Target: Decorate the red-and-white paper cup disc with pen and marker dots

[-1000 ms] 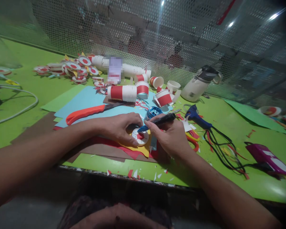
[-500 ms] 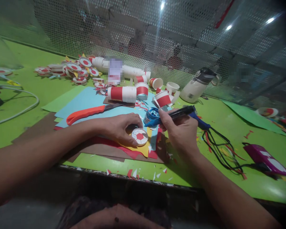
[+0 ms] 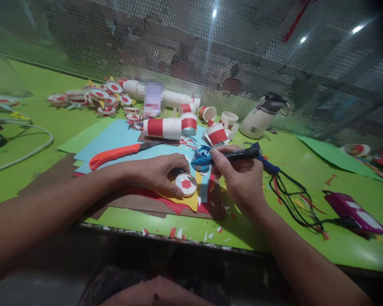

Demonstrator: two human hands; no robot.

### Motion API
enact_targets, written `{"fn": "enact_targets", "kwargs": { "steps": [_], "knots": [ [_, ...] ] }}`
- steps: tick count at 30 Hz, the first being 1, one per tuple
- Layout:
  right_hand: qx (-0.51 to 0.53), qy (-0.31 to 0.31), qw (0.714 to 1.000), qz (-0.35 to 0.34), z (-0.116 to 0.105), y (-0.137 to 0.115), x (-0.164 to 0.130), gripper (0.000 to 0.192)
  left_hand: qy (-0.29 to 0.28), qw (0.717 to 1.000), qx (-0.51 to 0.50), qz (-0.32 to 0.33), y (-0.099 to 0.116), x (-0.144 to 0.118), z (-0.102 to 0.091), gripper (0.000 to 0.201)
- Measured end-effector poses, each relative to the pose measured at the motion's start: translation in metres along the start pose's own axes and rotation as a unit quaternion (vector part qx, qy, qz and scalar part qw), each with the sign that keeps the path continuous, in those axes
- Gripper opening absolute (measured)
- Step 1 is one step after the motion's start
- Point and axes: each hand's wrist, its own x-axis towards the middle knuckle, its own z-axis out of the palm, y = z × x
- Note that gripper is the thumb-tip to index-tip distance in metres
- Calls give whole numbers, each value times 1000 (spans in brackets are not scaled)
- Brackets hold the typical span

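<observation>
Near the middle of the frame the left hand (image 3: 158,172) lay flat-fingered on a small round disc (image 3: 186,184) — white with a red centre — its fingers curled around the disc's left and upper edge, pinning it to the yellow paper (image 3: 191,199) beneath. Just right of centre the right hand (image 3: 239,174) was closed around a black pen (image 3: 232,155) with a blue tip, held nearly level, the tip pointing left and hanging above and a little to the right of the disc, clear of it.

The hold on the disc looked light. Pressed only from one side, the disc could probably slide or turn on the loose stack of yellow, red and brown sheets, and any mark would then wander. The tip hovered close to the left fingertips, so a hurried stroke might well ink the skin instead.

The right wrist sat among paper scraps, with the black cords (image 3: 293,199) of the blue glue gun (image 3: 264,159) just to its right — a sweep of the forearm could snag them. Above the hands, orange-handled scissors (image 3: 115,154) and red-banded paper cups (image 3: 162,127) lay on the green table (image 3: 51,123), within easy reach of a careless elbow.
</observation>
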Motion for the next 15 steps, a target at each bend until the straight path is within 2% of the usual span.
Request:
{"fn": "enact_targets", "kwargs": {
  "steps": [5, 10, 15],
  "knots": [
    [28, 31, 999, -12, -9, -2, 9, 9, 4, 1000, -13, -4, 1, -1, 2, 52],
    [55, 22, 998, 20, -16, 7, 21, 21, 12, 1000, -10, -11, -1, 0, 3, 53],
    [-73, 29, 996, 41, -15, 20, 31, 35, 9, 1000, 6, -8, 0, -1, 2, 55]
  ]
}}
